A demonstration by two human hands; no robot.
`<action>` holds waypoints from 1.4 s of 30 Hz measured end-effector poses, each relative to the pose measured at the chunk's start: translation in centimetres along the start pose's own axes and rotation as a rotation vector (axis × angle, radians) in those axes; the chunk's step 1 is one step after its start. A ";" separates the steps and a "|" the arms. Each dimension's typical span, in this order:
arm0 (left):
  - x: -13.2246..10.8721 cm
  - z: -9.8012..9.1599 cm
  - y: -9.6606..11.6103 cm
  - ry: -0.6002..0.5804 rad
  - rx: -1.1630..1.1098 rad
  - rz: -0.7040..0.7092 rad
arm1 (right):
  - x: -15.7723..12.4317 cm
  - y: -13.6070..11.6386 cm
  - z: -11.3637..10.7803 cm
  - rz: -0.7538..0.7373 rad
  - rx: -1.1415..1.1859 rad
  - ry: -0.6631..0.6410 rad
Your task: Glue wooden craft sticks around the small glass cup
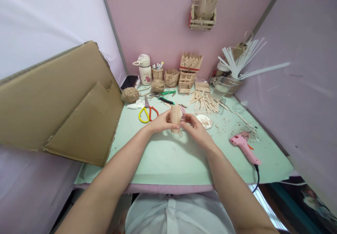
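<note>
Between my two hands, above the middle of the table, is a small panel of wooden craft sticks [175,119] set side by side, held upright. My left hand [165,121] grips its left side, the thumb lying across the front near the lower part. On the other side my right hand [194,127] has its fingers bent around the right edge, where something pinkish and clear shows behind the panel; I cannot make out what it is. Scissors [147,113] with yellow and red handles lie left of my hands. A white dish [204,121] of wood bits sits just right of them.
A pink glue gun [246,149] lies at right, its cord running off the front edge. Craft sticks [204,101] are heaped behind the dish. Twine balls [130,95], green-handled pliers [168,92] and a bottle [145,71] stand farther back. Large cardboard [79,104] leans at left.
</note>
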State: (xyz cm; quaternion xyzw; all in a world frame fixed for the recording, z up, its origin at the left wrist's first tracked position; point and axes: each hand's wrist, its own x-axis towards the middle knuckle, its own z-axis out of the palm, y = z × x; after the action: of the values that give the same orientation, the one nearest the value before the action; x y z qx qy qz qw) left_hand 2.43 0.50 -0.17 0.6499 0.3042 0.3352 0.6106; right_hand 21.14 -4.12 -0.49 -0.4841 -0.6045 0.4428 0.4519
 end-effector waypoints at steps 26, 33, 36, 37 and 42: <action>-0.3 0.1 -0.4 -0.004 0.287 0.023 | -0.1 0.2 0.2 -0.127 -0.249 0.131; -0.1 -0.3 -1.1 -0.015 0.280 0.035 | -0.1 0.7 0.5 -0.139 -0.255 0.135; -0.2 -0.5 -1.3 0.004 0.351 0.036 | 0.0 1.1 0.6 -0.121 -0.262 0.140; -0.2 -0.6 -1.3 0.007 0.385 0.034 | 0.0 1.2 0.6 -0.116 -0.270 0.136; -0.2 -0.7 -1.3 0.013 0.446 0.030 | -0.3 0.9 0.6 -0.181 -0.395 0.167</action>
State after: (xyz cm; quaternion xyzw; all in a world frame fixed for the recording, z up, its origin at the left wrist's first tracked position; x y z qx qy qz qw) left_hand 1.76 0.88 -1.41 0.7712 0.3651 0.2729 0.4445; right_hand 20.74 -4.36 -1.56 -0.5416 -0.6810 0.2321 0.4348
